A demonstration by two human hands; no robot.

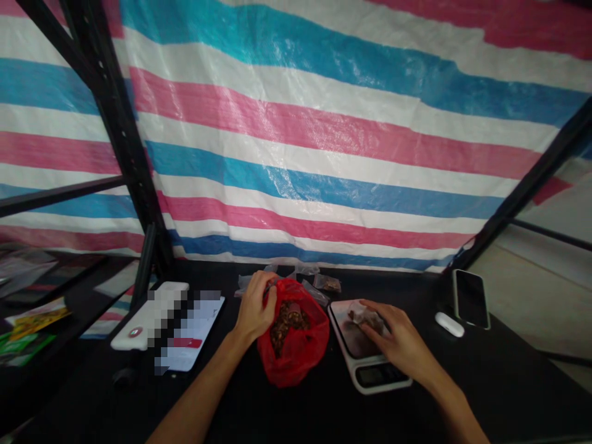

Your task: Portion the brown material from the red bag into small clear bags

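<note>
A red plastic bag [296, 351] full of brown dried bits stands open on the black table. My left hand [254, 308] grips the bag's rim at its upper left, fingers closed on the plastic. Just right of the bag sits a small kitchen scale [370, 364] with a steel platform and a dark display. My right hand [393, 336] lies over the platform, fingers curled on a small clear plastic pouch [363, 314] with brown contents resting on the scale.
Several small clear pouches [319, 285] lie behind the red bag near the striped tarp [324, 123]. A white power bank [143, 320] and papers lie at left. A phone [470, 299] and a white earbud case [449, 324] sit at right. Black rack posts [120, 135] frame both sides.
</note>
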